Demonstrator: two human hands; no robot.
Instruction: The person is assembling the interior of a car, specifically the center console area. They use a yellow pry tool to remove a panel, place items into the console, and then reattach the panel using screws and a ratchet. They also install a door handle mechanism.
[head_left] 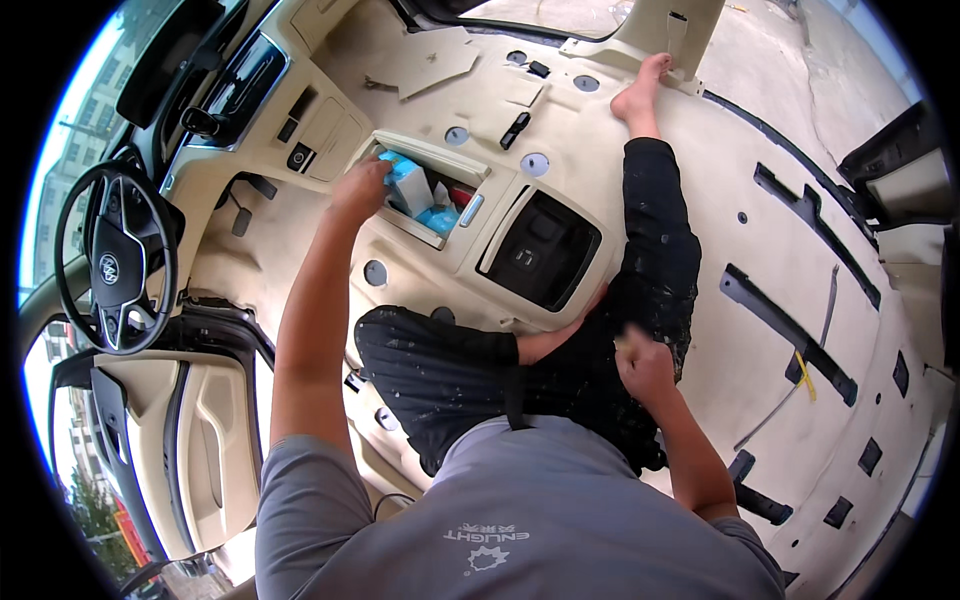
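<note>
Head view: both hands above a stripped car floor (pixel 725 190), with an open bin (pixel 430 152) in the console (pixel 477 262).

The left hand (pixel 362 188) is placed at the bin's edge, its fingertips beside a blue-and-white box (pixel 410 188); whether the box is gripped cannot be made out. The box is held within the bin, near a blue packet (pixel 438 219) and a red item (pixel 462 196). The right hand (pixel 645 366) is curled into a fist above the dark trousers (pixel 570 395), its fingertips blurred. Black rails (pixel 790 335) are seen at right.
</note>
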